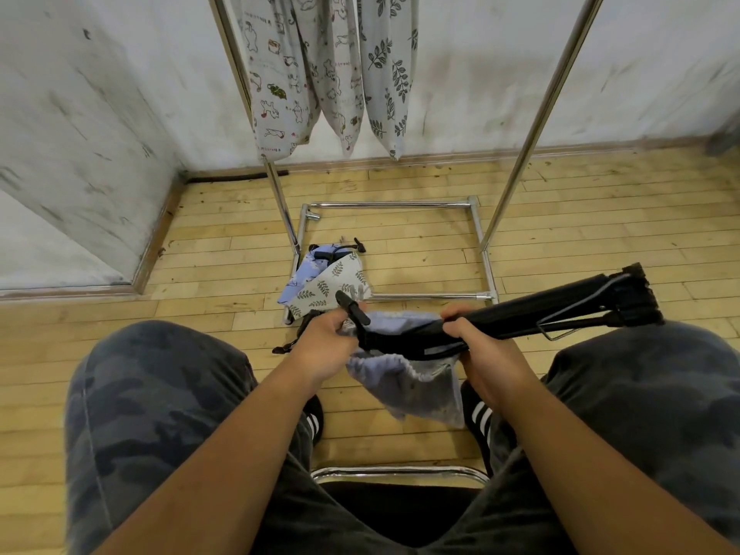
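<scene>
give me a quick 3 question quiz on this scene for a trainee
1. True or false: the right hand grips the folded black frame.
2. What print is on the top cloth lying on the floor? A leaves, B stripes, C dots.
3. Fill in: the left hand holds a black ____ at the mouth of the pale bag.
Key: 1 true; 2 A; 3 clip.
</scene>
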`<state>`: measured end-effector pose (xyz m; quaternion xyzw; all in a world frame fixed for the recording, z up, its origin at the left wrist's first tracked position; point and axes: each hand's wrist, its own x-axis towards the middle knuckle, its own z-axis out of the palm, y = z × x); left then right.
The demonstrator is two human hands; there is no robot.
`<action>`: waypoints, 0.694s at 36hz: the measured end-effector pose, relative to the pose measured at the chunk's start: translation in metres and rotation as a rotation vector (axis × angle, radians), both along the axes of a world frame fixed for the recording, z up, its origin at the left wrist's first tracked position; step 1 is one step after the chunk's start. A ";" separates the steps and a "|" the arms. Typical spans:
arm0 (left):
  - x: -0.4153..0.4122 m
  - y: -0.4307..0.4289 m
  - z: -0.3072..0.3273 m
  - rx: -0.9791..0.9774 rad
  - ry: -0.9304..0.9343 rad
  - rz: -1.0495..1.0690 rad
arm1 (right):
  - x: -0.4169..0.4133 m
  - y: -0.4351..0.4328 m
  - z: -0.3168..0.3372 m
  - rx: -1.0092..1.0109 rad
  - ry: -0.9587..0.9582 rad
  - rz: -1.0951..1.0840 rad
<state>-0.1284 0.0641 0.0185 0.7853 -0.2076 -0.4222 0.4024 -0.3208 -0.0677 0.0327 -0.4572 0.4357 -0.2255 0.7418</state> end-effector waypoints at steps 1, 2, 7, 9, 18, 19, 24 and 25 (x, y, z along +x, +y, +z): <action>0.000 -0.001 0.000 -0.018 0.012 0.031 | 0.000 0.000 0.000 -0.007 -0.006 0.022; 0.002 -0.002 -0.001 -0.028 0.023 0.055 | 0.000 -0.001 0.001 -0.011 -0.010 0.043; 0.002 -0.002 -0.002 -0.057 0.026 0.055 | -0.001 -0.002 0.003 -0.043 0.011 0.081; 0.002 -0.003 -0.003 -0.072 0.042 0.065 | -0.001 -0.002 0.003 -0.050 0.011 0.081; 0.007 -0.006 -0.011 -0.108 0.003 0.187 | -0.002 -0.005 0.015 0.116 -0.091 0.047; 0.007 -0.006 -0.011 -0.107 0.030 0.207 | -0.002 -0.005 0.016 0.123 -0.099 0.050; 0.010 -0.005 -0.013 -0.070 0.100 0.272 | -0.003 -0.004 0.017 0.098 -0.114 0.087; 0.009 -0.005 -0.014 -0.063 0.084 0.268 | -0.003 -0.003 0.016 0.079 -0.107 0.102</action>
